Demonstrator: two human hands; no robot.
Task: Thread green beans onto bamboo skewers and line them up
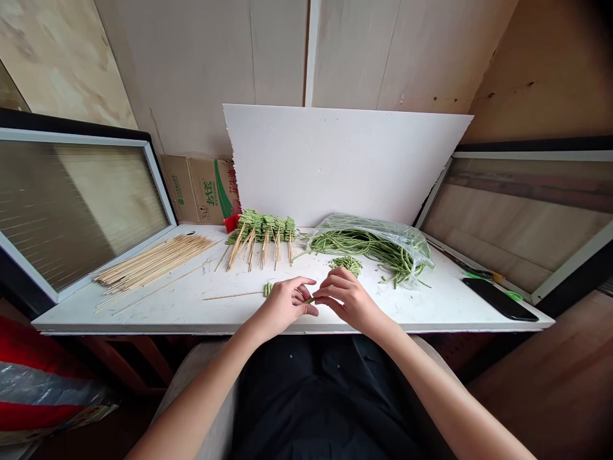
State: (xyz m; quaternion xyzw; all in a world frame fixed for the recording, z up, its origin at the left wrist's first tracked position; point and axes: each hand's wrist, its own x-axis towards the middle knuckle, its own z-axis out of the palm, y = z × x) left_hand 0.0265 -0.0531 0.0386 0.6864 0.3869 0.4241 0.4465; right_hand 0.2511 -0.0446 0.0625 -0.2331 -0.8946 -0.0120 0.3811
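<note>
Both my hands meet just above the front part of the white table. My right hand (345, 295) pinches a short green bean piece (310, 300) at its fingertips. Around the other end of this piece curl the fingers of my left hand (288, 303), its thumb and index finger somewhat apart; the palm is hidden. Beside the left hand, a wooden skewer (232, 296) points left, with several short bean pieces (267, 289) at its right end. Whether the left hand touches that skewer I cannot tell. Behind my right hand is a small heap of cut beans (348, 262).
Filled bean skewers (268, 231) lie stacked at the back, left of a clear bag (378, 233) of long green beans (352, 243). Bare skewers (153, 262) spread at left. A black phone (498, 299) rests at right. A white board (345, 166) and cardboard box (201, 188) stand behind.
</note>
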